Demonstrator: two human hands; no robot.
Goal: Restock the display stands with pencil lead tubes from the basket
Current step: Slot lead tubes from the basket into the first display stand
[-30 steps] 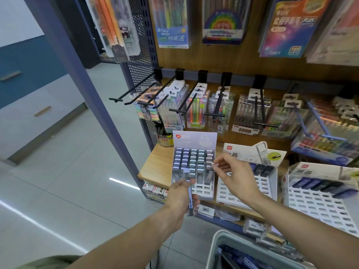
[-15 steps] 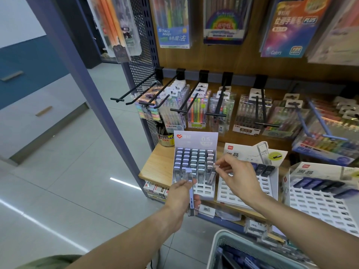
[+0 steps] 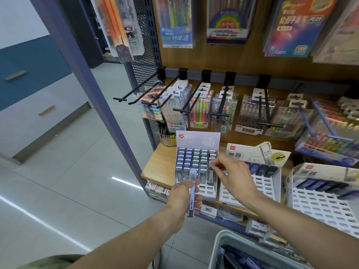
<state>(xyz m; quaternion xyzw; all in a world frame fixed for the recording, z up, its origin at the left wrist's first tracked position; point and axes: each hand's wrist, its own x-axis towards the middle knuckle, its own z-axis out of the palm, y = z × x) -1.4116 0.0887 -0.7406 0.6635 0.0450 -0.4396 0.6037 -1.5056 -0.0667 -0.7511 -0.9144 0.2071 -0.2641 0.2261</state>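
While your left hand (image 3: 184, 197) is gripping a lead tube (image 3: 192, 193) upright, your right hand (image 3: 233, 175) is pinching another tube (image 3: 210, 164) over the display stand (image 3: 196, 166) just beyond.

The display stand (image 3: 196, 166) stands on the shelf (image 3: 161, 166) just beyond the left hand (image 3: 183, 199), which holds a lead tube (image 3: 192, 193) upright before the stand's lower rows. The right hand (image 3: 235, 175) reaches over that stand's right edge, with a second stand (image 3: 250, 191) behind and right of it and a third stand (image 3: 322, 200) farther right. The basket (image 3: 219, 247) sits below the right forearm, and the hooks (image 3: 182, 98) hang above and beyond both hands.
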